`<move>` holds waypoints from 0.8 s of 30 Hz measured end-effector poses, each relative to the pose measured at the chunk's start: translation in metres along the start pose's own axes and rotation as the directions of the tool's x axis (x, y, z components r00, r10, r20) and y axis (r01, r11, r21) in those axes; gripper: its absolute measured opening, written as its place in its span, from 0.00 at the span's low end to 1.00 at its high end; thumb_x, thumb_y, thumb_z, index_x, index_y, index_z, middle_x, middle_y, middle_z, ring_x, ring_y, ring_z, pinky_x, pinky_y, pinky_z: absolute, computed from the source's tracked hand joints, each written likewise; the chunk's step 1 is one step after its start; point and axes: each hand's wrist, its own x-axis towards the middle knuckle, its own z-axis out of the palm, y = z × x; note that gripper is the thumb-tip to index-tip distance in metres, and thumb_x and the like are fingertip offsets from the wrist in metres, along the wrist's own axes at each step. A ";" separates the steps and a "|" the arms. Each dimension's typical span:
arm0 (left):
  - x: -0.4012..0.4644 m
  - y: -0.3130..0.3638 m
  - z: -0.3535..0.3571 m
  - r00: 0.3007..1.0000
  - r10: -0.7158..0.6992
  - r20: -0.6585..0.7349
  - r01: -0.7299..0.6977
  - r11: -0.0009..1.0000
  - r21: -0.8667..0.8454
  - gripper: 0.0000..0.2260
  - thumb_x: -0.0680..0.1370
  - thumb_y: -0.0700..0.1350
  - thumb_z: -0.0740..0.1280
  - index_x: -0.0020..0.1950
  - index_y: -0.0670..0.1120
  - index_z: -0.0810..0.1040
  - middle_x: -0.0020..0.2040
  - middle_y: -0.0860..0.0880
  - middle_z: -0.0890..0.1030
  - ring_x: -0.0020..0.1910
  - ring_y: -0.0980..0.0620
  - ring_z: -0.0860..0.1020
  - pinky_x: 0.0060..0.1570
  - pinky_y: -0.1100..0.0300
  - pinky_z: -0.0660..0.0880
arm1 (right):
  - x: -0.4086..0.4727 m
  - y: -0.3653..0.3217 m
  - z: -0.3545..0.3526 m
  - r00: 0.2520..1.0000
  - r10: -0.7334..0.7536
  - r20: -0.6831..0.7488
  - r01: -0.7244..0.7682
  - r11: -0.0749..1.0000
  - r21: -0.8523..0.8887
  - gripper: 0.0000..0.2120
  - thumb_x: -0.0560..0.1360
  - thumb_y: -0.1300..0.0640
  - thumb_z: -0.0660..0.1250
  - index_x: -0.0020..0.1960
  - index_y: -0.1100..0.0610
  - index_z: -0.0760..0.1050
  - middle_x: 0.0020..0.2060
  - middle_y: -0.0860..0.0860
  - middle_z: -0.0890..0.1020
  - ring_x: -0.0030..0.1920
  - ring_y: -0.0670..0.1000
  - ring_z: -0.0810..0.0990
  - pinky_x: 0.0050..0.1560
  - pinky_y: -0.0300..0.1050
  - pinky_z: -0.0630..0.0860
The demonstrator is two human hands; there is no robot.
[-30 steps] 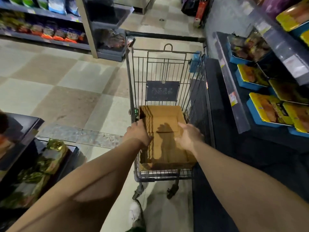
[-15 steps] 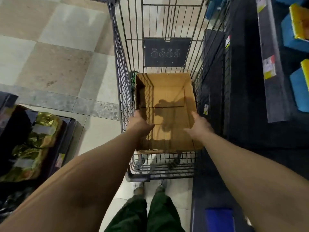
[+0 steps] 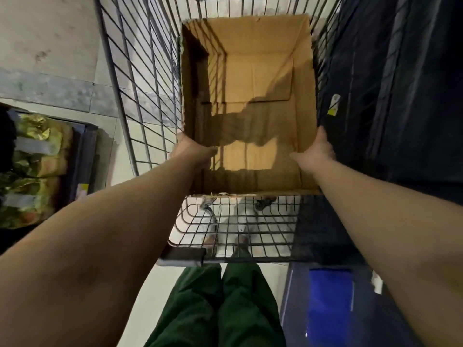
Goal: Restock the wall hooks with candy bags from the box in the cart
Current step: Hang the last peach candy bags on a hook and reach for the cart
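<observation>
At the box's (image 3: pixel 253 71) near end, both hands are gripping its side walls: left hand (image 3: pixel 193 152) on the left wall, right hand (image 3: pixel 314 151) on the right, fingers wrapped over the rims. Cardboard may be buckling if lifted unevenly. Box is sitting in the cart (image 3: pixel 140 78), looking empty; no candy bags showing.

green-gold pkgs (image 3: pixel 35 171) on shelf, tile floor (image 3: pixel 50 41)

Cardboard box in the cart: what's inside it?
The cardboard box shows only its bare floor, flap seams and shadows; no candy bags visible. The left hand and right hand hold its side walls. The near-left inner corner is hidden behind the left forearm.
</observation>
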 end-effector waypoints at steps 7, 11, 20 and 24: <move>-0.018 0.005 -0.010 1.000 0.000 0.030 0.004 0.990 -0.144 0.32 0.76 0.48 0.75 0.74 0.44 0.61 0.60 0.43 0.76 0.51 0.46 0.76 0.41 0.57 0.77 | -0.019 -0.013 -0.009 1.000 0.006 -0.024 -0.002 0.991 0.136 0.41 0.74 0.53 0.73 0.78 0.55 0.54 0.74 0.58 0.65 0.71 0.60 0.68 0.63 0.54 0.73; -0.061 0.017 -0.037 0.999 0.031 -0.013 -0.033 0.985 -0.170 0.31 0.72 0.50 0.77 0.68 0.46 0.64 0.59 0.42 0.79 0.50 0.43 0.83 0.51 0.44 0.83 | -0.051 -0.026 -0.041 0.994 -0.056 -0.090 0.060 0.997 0.042 0.38 0.75 0.52 0.73 0.77 0.57 0.56 0.71 0.58 0.70 0.68 0.61 0.72 0.61 0.54 0.74; -0.182 0.068 -0.112 0.941 0.269 -0.206 -0.304 0.939 -0.164 0.33 0.73 0.57 0.73 0.70 0.43 0.65 0.66 0.41 0.76 0.64 0.38 0.76 0.64 0.44 0.75 | -0.147 -0.064 -0.151 0.876 -0.207 -0.436 0.291 0.947 0.134 0.13 0.75 0.60 0.69 0.57 0.60 0.72 0.52 0.58 0.80 0.47 0.59 0.78 0.44 0.48 0.75; -0.220 0.094 -0.145 0.886 0.354 -0.299 -0.428 0.874 -0.232 0.35 0.72 0.58 0.74 0.71 0.43 0.65 0.67 0.40 0.76 0.65 0.38 0.76 0.65 0.44 0.75 | -0.186 -0.089 -0.196 0.809 -0.260 -0.527 0.408 0.894 0.185 0.13 0.78 0.61 0.66 0.62 0.58 0.71 0.51 0.55 0.77 0.46 0.55 0.73 0.44 0.46 0.69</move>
